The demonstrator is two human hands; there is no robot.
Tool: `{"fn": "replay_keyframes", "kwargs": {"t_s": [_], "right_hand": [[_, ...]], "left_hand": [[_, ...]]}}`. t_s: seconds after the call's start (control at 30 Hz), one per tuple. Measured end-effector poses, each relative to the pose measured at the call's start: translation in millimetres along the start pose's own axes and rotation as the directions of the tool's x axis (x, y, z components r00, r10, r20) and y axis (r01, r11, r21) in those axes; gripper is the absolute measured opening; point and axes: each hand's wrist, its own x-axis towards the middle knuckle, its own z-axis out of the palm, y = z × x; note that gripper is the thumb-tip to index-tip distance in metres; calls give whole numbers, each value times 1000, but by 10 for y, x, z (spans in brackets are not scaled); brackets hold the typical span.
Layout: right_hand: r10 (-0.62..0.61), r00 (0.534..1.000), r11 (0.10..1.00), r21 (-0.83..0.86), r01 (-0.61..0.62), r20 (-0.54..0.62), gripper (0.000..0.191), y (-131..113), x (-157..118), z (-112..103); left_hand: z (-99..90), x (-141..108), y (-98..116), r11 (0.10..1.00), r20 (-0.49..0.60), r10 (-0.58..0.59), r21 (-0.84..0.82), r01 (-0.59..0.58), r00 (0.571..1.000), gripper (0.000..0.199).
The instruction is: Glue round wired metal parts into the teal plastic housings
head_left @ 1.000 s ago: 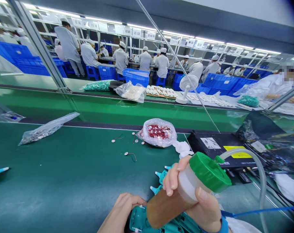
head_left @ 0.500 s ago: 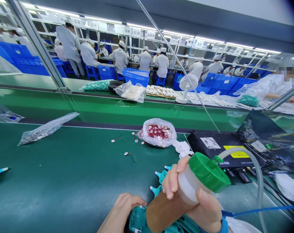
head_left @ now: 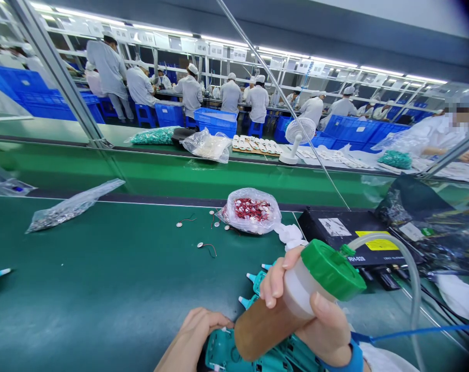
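My right hand point(head_left: 327, 330) grips a wide dispensing syringe barrel point(head_left: 275, 320), which is translucent with brown contents and has a green cap point(head_left: 333, 269). A clear air hose point(head_left: 410, 268) rises from the cap. My left hand point(head_left: 196, 336) sits lower, its fingers curled over a teal plastic housing point(head_left: 222, 354), partly hidden behind the barrel. Several small teal-tipped pieces point(head_left: 253, 283) lie just beyond the housing. Farther up the green bench are small metal discs with red and black wires point(head_left: 205, 245) and a plastic bag of wired discs point(head_left: 252, 211).
A black controller box point(head_left: 346, 237) with a yellow label stands right of the hands. A bag of silvery parts point(head_left: 75, 205) lies at the left. Beyond a glass divider, co-workers in white sit along another bench with blue crates and a white fan point(head_left: 298, 133).
The whole view has tilted slightly as my head moved. Both hands keep the same hold, and the barrel has barely shifted.
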Motion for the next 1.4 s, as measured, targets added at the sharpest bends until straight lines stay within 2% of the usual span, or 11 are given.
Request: {"fn": "replay_keyframes", "kwargs": {"t_s": [0.37, 0.63, 0.97, 1.2, 1.4], "right_hand": [[19, 998, 999, -36, -17, 54, 28, -41, -27, -17], [93, 990, 996, -25, -91, 103, 28, -43, -59, -75], [72, 995, 997, -12, -72, 68, 28, -31, -38, -67], [87, 993, 996, -13, -86, 83, 27, -42, -51, -84], [15, 1000, 1000, -14, -15, -15, 26, -36, -15, -63]], "left_hand": [[10, 4, -19, 1000, -1, -1, 31, 1, 1000, 36], [-7, -4, 24, 999, 6, -15, 51, 14, 1000, 37], [-15, 15, 20, 999, 33, -27, 24, 26, 999, 36], [-7, -4, 21, 1000, -11, -14, 17, 14, 1000, 36], [1, -26, 10, 1000, -52, -14, 9, 14, 999, 40]]}}
